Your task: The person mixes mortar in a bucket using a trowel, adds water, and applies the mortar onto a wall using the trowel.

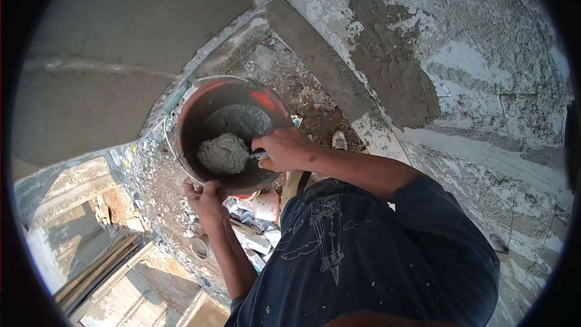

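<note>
A reddish bucket, grey with mortar inside, is tilted in front of me. My left hand is closed on its near rim, thumb over the edge. Inside the bucket, my right hand wraps round the handle of a trowel. A heap of wet grey mortar hides the trowel's blade. More mortar lies on the bucket's far inner side. The wire handle hangs loose along the bucket's left side.
At right stands a rough wall with a dark wet mortar patch. A smooth grey plastered surface fills the upper left. Rubble lies below the bucket, and long wooden poles lie at lower left.
</note>
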Motion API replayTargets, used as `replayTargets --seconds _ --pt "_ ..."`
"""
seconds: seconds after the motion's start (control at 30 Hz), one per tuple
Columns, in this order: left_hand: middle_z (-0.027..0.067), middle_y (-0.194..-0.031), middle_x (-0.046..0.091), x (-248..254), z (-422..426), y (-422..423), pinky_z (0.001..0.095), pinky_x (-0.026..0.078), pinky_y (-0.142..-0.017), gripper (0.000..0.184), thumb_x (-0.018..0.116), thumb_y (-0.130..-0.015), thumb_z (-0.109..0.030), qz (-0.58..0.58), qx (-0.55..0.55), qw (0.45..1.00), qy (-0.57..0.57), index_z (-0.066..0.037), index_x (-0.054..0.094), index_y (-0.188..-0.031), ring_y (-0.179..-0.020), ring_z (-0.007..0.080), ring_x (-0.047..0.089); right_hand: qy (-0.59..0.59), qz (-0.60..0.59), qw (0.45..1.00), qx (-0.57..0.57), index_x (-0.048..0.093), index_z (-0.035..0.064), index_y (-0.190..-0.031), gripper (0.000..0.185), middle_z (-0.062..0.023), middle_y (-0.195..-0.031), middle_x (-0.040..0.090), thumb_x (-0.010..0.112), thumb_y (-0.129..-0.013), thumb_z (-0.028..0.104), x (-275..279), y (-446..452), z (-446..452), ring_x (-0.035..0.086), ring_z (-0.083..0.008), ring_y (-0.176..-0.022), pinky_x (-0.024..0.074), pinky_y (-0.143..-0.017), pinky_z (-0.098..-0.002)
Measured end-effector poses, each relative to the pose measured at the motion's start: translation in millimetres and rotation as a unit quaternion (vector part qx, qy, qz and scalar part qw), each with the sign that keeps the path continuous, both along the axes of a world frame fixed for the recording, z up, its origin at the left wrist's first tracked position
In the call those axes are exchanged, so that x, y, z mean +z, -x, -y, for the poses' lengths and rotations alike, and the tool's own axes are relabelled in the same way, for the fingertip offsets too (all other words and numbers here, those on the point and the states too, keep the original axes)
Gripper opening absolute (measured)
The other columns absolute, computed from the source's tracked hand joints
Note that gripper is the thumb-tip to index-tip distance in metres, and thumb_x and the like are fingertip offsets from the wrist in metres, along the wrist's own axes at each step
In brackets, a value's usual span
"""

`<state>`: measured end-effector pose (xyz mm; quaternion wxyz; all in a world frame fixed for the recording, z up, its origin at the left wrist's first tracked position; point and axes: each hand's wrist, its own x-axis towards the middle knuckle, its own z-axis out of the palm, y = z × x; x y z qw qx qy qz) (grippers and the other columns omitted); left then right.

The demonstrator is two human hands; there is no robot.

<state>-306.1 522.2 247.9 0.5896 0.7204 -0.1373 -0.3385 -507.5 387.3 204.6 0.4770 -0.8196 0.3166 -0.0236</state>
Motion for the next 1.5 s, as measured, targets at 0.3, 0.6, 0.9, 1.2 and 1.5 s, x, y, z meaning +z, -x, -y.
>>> replayTargets --seconds 0.3,0.6,0.9,1.2,1.5 --pt "0.0149 -0.096 0.059 -19 -70 -24 0.0415 0.064 -0.054 0.048 0.058 -0.076 0.008 0.032 0.191 0.974 -0.12 -0.005 0.042 -0.119 -0.071 0.026 0.065 -0.536 0.16 0.827 0.057 0.066 0.0062 -0.12 0.041 -0.0067 -0.077 0.066 0.071 -0.094 0.038 -91 41 51 0.061 -0.0152 -0.06 0.0489 -0.057 -0.0324" --pt "0.0153 -0.099 0.059 -43 -48 -27 0.0382 0.064 -0.054 0.048 0.059 -0.075 0.008 0.014 0.108 0.984 -0.14 -0.004 0.045 -0.119 -0.075 0.026 0.067 0.0 0.063 0.896 -0.439 0.064 0.0105 -0.128 0.041 0.0006 -0.063 0.054 0.066 -0.099 0.039 73 302 121 0.049 -0.0074 -0.05 0.0383 -0.047 -0.027" --pt "0.0064 -0.082 0.063 -24 30 19 0.0257 0.054 -0.047 0.039 0.058 -0.077 0.012 -0.012 -0.07 0.997 0.03 -0.007 0.051 -0.111 -0.058 0.0123 0.061 0.387 -0.187 0.9 -0.075 0.067 0.0142 -0.123 0.04 -0.0103 -0.094 0.071 0.071 -0.083 0.019 64 122 63 0.071 -0.0289 -0.091 0.0555 -0.078 -0.0451" --pt "0.0068 -0.08 0.068 44 60 36 0.0249 0.051 -0.047 0.032 0.061 -0.079 0.008 0.043 -0.144 0.98 0.13 -0.007 0.052 -0.107 -0.058 0.0118 0.063 0.46 -0.122 0.872 -0.113 0.071 0.0089 -0.104 0.019 -0.0154 -0.08 0.073 0.062 -0.088 0.014 98 88 42 0.075 -0.0307 -0.079 0.059 -0.069 -0.0437" --pt "0.003 -0.082 0.061 40 35 42 0.0193 0.042 -0.056 0.033 0.06 -0.078 0.009 0.079 -0.116 0.985 0.101 -0.005 0.053 -0.107 -0.062 0.0046 0.05 0.14 -0.056 0.983 -0.108 0.069 0.0135 -0.127 0.042 -0.021 -0.089 0.073 0.067 -0.09 0.035 34 38 11 0.071 -0.0393 -0.092 0.0542 -0.086 -0.0487"
